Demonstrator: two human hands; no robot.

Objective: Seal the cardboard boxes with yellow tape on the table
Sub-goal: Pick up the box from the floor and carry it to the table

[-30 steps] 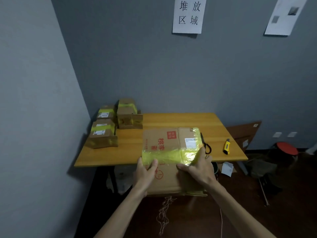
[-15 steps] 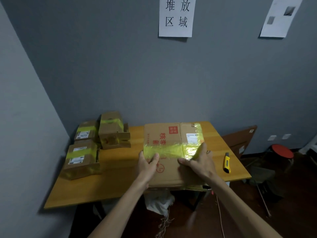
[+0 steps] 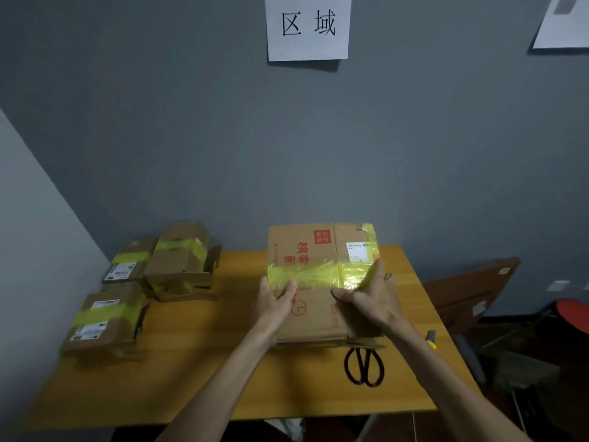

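Thumb of the left grip (image 3: 274, 301) lies on top of the large box (image 3: 318, 317), its tip touching the band of yellow tape (image 3: 315, 272). The fingers curl round the box's left side and are hidden there, so this grip is grasping the box. The right grip (image 3: 373, 298) clamps the opposite side, with the thumb spread on the top face and one finger stretched along the taped right edge. Its other fingers are out of sight behind the box.

The box sits at the middle of the surface (image 3: 207, 362). Its far end shows above the back edge, and whether its base lies flat cannot be told. The red print and white label on top are too small to read.

Black scissors (image 3: 363, 366) lie just beside the near edge, their blades tucked under the box. A yellow-tipped knife (image 3: 431, 339) is mostly hidden behind the right forearm.

Three small boxes (image 3: 110, 317) with yellow tape bands stand well to the left, blurred. On the wall, a paper sign (image 3: 307, 27) is cut off at the top. A red stool (image 3: 573, 314) is cut off at the right edge.
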